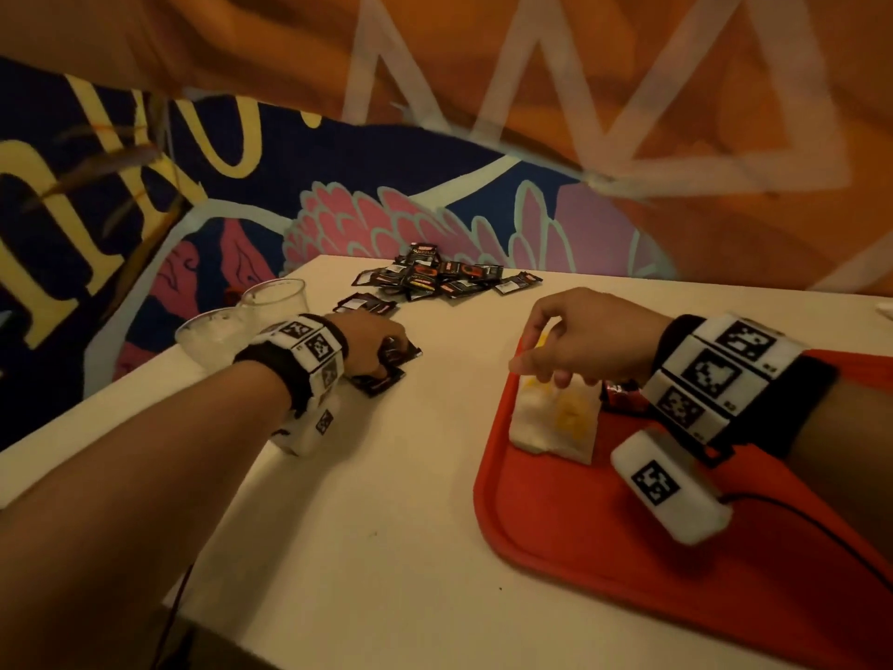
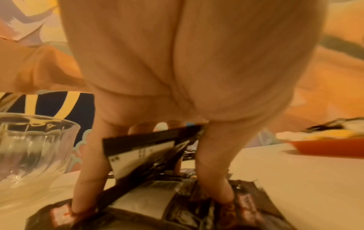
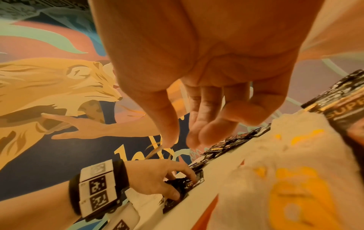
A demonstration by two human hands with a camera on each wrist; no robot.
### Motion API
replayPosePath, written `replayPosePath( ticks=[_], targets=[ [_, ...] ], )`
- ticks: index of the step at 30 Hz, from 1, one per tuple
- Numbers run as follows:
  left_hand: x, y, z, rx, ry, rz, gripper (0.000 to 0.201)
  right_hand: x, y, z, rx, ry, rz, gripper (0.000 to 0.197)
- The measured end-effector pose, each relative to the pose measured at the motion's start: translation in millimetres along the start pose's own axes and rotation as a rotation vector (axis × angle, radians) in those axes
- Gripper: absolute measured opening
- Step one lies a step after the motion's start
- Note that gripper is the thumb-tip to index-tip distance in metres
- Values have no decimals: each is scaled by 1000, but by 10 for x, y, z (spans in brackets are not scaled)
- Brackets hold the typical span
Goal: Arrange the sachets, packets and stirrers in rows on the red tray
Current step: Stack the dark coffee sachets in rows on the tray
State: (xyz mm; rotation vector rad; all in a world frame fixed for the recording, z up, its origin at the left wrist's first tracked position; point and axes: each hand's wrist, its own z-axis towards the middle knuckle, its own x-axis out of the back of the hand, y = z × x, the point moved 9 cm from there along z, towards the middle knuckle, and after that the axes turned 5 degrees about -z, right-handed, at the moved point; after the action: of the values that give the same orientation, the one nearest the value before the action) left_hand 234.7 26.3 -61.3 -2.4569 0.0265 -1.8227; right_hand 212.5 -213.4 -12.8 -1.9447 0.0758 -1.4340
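Sachets (image 1: pixel 437 275) lay heaped at the upper middle of the head view, well apart from the tray (image 1: pixel 604 548) at the lower right, so most of the sorting looked undone. Your left hand (image 1: pixel 372 343), just right of the two cups (image 1: pixel 241 316), had its fingers (image 2: pixel 89 183) curled round a few dark sachets (image 2: pixel 145 155); one stood tilted between thumb and fingers while others lay flat on the table (image 1: pixel 386 500) under the fingertips, probably so you could carry several across in one go. Your right hand (image 1: pixel 584 338) hovered over the upper left corner of the tray, wrist raised, fingers (image 3: pixel 199 123) hanging loosely curled and thumb pointing down, gripping nothing that showed in the wrist view. Under it a white and yellow napkin (image 1: pixel 555 418) lay on the tray, with a dark packet (image 1: pixel 621 394) just beside it, half hidden by your wrist. The hand seemed poised there to straighten the napkin or take what the left brought. No stirrers could be made out in any view.
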Motion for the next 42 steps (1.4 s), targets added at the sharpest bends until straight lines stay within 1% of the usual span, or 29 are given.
replayPosePath(
  ticks=[3, 5, 9, 11, 12, 13, 15, 16, 20, 23, 25, 27, 30, 32, 33, 34, 35, 36, 37, 38, 39, 40, 41, 42],
  targets=[
    [-118, 147, -241, -53, 1, -38, 54, -88, -162, -98, 31, -25, -28, 27],
    [-148, 156, -337, -44, 9, -76, 60, -124, -233, -161, 42, -40, -31, 27],
    [35, 33, -393, 49, -18, -190, 81, -125, -292, -256, 45, -45, -31, 26],
    [193, -37, -344, 90, -31, -328, 82, -109, -287, -289, 41, -50, -34, 25],
    [266, -80, -296, 119, -18, -349, 79, -96, -277, -302, 38, -52, -33, 25],
    [325, -119, -234, 151, 3, -316, 76, -82, -265, -311, 37, -53, -30, 25],
    [380, -169, -87, 204, 34, -178, 69, -53, -235, -314, 33, -53, -14, 26],
    [361, -165, -18, 216, 28, -119, 68, -43, -217, -312, 31, -52, -6, 26],
    [199, -127, 202, 204, -75, -55, 70, -21, -131, -312, 27, -50, -5, 26],
    [149, -113, 217, 179, -110, -30, 54, -19, -72, -327, 17, -65, -26, 25],
    [125, -74, 140, 154, -140, -24, 52, -22, -57, -329, 9, -71, -25, 25],
    [109, -14, 1, 135, -187, -16, 58, -45, -86, -323, 10, -78, -20, 26],
    [59, 36, -196, 96, -240, -100, 57, -134, -200, -312, 20, -100, -27, 27],
    [15, 13, -324, 66, -244, -173, 56, -209, -296, -304, 35, -109, -42, 26],
    [8, -21, -370, 57, -231, -195, 56, -248, -339, -301, 40, -113, -52, 25],
    [31, -57, -404, 44, -189, -197, 56, -286, -373, -299, 39, -117, -62, 25],
    [84, -91, -442, 36, -129, -183, 58, -322, -399, -299, 37, -123, -69, 24],
    [145, -134, -468, 35, -66, -162, 64, -354, -418, -297, 34, -131, -74, 24],
    [174, -183, -485, 37, -28, -152, 76, -380, -437, -296, 32, -138, -78, 24],
    [152, -229, -505, 43, -37, -148, 91, -395, -458, -298, 32, -141, -82, 23],
    [94, -252, -523, 49, -80, -145, 107, -396, -478, -303, 35, -139, -88, 23],
    [14, -251, -538, 54, -132, -132, 118, -386, -497, -309, 39, -133, -95, 23],
    [-72, -227, -543, 50, -177, -103, 123, -369, -509, -319, 43, -128, -99, 23],
    [-146, -179, -542, 37, -209, -73, 122, -351, -515, -332, 45, -124, -100, 23]
  ],
)
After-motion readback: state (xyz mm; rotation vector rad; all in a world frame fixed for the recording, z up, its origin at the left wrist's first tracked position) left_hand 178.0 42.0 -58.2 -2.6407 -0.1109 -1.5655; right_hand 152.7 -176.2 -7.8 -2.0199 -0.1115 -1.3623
